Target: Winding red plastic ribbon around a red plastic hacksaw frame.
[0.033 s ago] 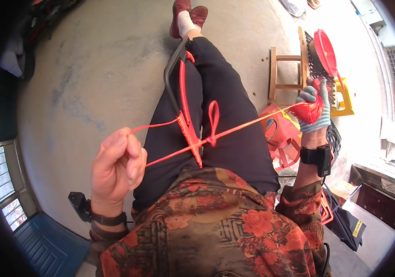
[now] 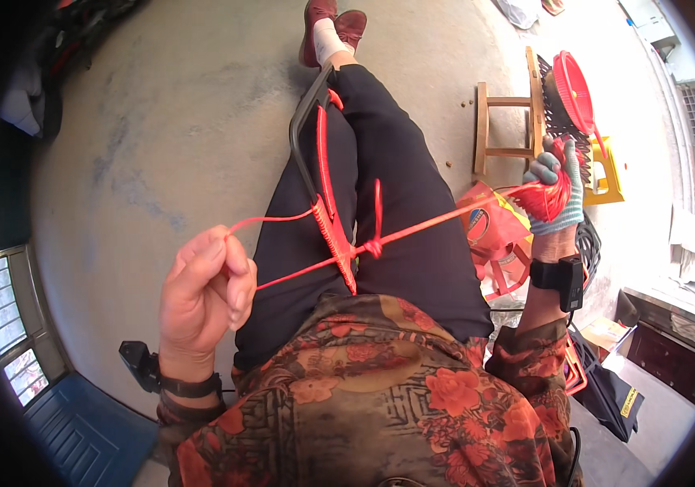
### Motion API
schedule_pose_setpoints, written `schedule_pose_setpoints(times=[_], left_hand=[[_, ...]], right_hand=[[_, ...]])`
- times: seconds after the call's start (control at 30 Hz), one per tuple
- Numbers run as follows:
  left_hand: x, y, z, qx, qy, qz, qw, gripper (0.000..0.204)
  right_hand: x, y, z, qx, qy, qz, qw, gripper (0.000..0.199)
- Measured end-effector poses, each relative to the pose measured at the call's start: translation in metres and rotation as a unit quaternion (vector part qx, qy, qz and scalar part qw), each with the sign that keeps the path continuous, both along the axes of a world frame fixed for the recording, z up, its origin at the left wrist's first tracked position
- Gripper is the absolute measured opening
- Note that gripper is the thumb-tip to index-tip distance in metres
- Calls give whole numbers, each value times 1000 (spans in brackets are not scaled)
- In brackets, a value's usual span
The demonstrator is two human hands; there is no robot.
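A black frame [image 2: 295, 134] lies along my thighs, with red cord [image 2: 334, 235] wound tightly in close turns over its near end. My bare left hand [image 2: 205, 288] is closed, pinching a thin red strand between thumb and forefinger; a second strand runs from under its fingers across the wrapped part. That taut strand carries a knot [image 2: 373, 247] with a narrow upright loop, right of the frame. It leads to a bundle of red cord [image 2: 554, 199] gripped in my right hand [image 2: 557, 174], which wears a grey-green striped glove and is held out to the right.
A wooden stool [image 2: 482, 130] lies near a red plastic basket [image 2: 572, 91] and a yellow plastic piece [image 2: 606, 174] at the right. Red bags [image 2: 489, 227] rest beside my right thigh. At lower left stands a blue panelled surface [image 2: 88, 430].
My right hand has shifted very slightly right with the cord bundle. The loop at the knot has turned and looks narrower. My left hand is almost still.
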State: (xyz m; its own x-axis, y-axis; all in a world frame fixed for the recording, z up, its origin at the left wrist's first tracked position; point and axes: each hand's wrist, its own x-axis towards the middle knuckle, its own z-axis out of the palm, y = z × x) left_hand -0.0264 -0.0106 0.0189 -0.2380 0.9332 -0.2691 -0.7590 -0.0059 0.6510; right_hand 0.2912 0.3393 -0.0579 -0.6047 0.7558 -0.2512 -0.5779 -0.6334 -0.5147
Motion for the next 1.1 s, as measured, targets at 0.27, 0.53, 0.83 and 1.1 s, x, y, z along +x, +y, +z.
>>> schedule_pose_setpoints(times=[0.27,0.53,0.83,1.1], left_hand=[[24,9,-19,-225,493,158,825,26],[67,49,-14,-90,606,-13,790,16],[62,48,-16,-128,552,65,822,12],[63,47,-15,-128,524,65,840,10]], right_hand=[[-36,-64,16,374,-559,107,732,14],[-98,-123,27,750,-397,255,463,23],[-135,-135,9,781,-379,379,321,16],[-147,-136,14,761,-374,465,255,16]])
